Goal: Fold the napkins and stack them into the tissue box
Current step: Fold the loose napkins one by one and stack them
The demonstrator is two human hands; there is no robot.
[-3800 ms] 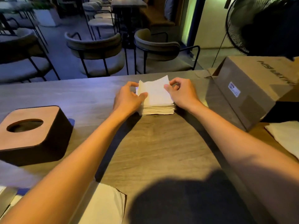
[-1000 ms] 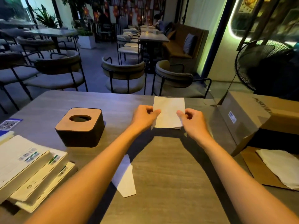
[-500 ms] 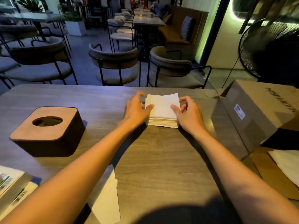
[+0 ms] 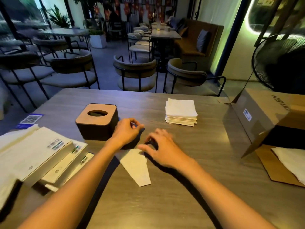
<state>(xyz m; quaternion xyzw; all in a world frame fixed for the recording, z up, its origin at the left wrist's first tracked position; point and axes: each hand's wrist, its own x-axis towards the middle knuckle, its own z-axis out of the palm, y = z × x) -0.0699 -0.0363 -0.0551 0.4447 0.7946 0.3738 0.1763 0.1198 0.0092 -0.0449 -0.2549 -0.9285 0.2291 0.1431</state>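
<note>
Both hands low over the worktop [image 4: 189,187], near edge of centre. Left hand [image 4: 127,131] curled, fingertips pinched together just beside the tissue box [image 4: 97,123]; whether it holds anything, cannot tell. Right hand [image 4: 162,149] spread, fingertips at the top of a loose napkin [image 4: 137,167] lying flat. Napkin stack [image 4: 181,114] sits apart, far side, untouched. Risks: thin sheet slides or creases crooked under a one-sided press; left wrist close enough to nudge the box
</note>
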